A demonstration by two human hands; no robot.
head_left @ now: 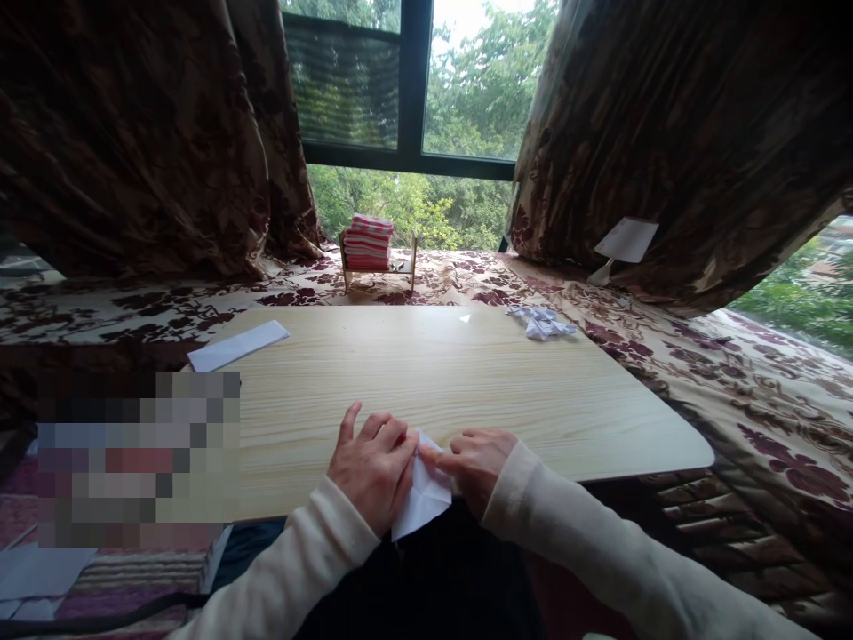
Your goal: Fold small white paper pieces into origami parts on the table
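Paper (426, 500), white and folded, is at the near edge of the pale wooden surface (480, 378), between the person's two hands, and its bottom end pokes out past the edge. The left grip (373, 467) is holding the paper, with its fingers bent along the paper's left side. The right grip (485, 462) has its pointing finger on the top part of the paper and its other fingers curled in; its thumb is hard to see, so I cannot tell if it is pinching. Near the surface's far left corner lies a long white paper strip (238, 346). Near the far right corner is a heap of white folded paper bits (545, 324), with a tiny white scrap (465, 318) to its left. Past the surface, a little rack (383, 270) holds a stack of striped pink-and-white cloths (369, 242). A white lamp (627, 240) stands to the right, on flowery cloth (766, 453).
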